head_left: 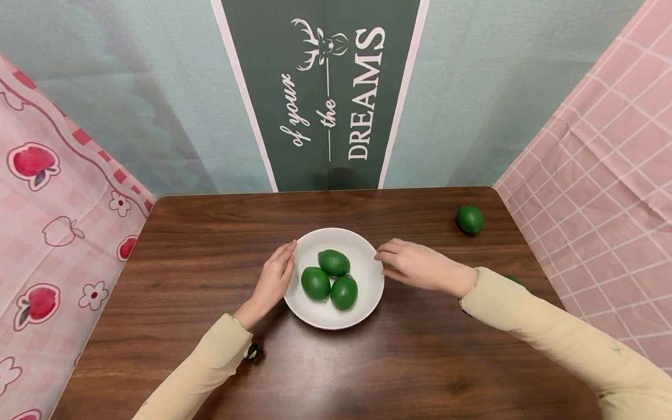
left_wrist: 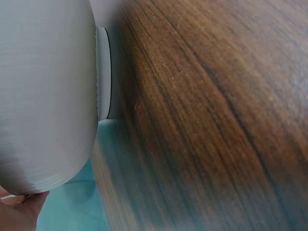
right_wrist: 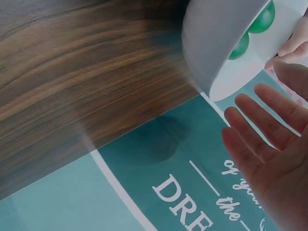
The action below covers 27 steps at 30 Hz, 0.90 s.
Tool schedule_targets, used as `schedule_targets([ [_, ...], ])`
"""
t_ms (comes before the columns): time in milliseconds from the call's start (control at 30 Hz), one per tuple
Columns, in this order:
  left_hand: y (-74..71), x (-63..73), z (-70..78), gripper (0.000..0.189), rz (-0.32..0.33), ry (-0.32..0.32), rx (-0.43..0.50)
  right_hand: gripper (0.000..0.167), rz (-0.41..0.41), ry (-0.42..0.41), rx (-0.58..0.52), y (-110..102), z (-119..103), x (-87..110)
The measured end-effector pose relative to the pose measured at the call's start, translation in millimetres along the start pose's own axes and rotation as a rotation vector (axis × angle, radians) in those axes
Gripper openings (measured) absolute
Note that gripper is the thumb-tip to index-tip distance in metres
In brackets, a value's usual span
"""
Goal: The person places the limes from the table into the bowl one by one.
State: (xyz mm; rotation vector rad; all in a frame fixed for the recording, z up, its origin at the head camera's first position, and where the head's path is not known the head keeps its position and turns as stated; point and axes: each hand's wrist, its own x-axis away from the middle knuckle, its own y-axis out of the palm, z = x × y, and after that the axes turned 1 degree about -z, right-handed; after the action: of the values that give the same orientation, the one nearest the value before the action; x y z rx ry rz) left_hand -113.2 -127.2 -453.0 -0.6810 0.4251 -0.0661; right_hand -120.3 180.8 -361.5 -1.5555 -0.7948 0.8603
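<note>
A white bowl [head_left: 368, 294] stands on the table and holds three green limes [head_left: 333, 263]. My left hand [head_left: 273, 281] lies along the bowl's left side, its fingers fairly straight and touching the rim. At the right side is my right hand [head_left: 422, 266], its fingertips close to the rim. In the right wrist view the right hand [right_wrist: 274, 144] has its fingers spread and relaxed, with a gap between them and the bowl [right_wrist: 207, 53]. The left wrist view is mostly filled by the bowl's outer wall [left_wrist: 48, 91], with part of a hand [left_wrist: 19, 214] below it.
Another lime [head_left: 469, 220] lies at the table's back right. A further green piece [head_left: 514, 280] peeks out behind the right sleeve [head_left: 546, 326]. A small dark object [head_left: 253, 351] shows by the left cuff. Cloth hangings [head_left: 331, 105] border the wooden table [head_left: 210, 227].
</note>
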Motion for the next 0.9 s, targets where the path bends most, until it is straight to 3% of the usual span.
schedule_targets([
  [900, -0.7, -0.3, -1.2, 0.035, -0.009, 0.015, -0.014, 0.029, 0.076, 0.197, -0.042, -3.5, 23.2, 45.1],
])
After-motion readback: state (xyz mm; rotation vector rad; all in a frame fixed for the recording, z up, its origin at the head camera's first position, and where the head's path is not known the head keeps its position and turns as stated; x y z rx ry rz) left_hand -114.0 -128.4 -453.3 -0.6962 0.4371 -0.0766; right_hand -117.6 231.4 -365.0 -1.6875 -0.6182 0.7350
